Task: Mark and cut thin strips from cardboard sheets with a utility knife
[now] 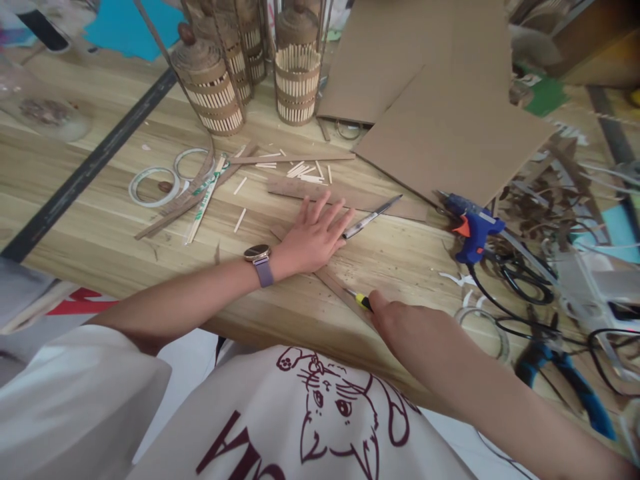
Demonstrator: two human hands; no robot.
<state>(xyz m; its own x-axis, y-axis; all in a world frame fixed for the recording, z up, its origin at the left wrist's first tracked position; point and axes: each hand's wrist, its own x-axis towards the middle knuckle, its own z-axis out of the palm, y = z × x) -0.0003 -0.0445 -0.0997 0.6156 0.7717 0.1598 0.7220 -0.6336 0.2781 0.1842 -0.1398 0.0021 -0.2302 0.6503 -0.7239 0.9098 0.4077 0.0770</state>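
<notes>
My left hand (319, 233), with a watch (257, 253) on the wrist, lies flat with fingers spread, pressing a narrow brown cardboard strip (333, 283) to the wooden table. My right hand (407, 327) is closed round a craft knife (362, 301) with a yellow and black handle. Its thin metal tip rests at the strip, right of my left hand. Just beyond my left fingertips lie a slim silver-and-black pointed tool (373, 217) and a wider cardboard piece (395, 205). Short pale sticks (305, 172) are scattered behind it.
Lantern-like stick-and-cardboard models (297, 73) stand at the back. Large cardboard sheets (450, 133) lie back right. A blue glue gun (473, 227), its cord and blue-handled pliers (565, 373) are at the right. Tape rolls (154, 187) lie at the left, near a black strip (95, 163).
</notes>
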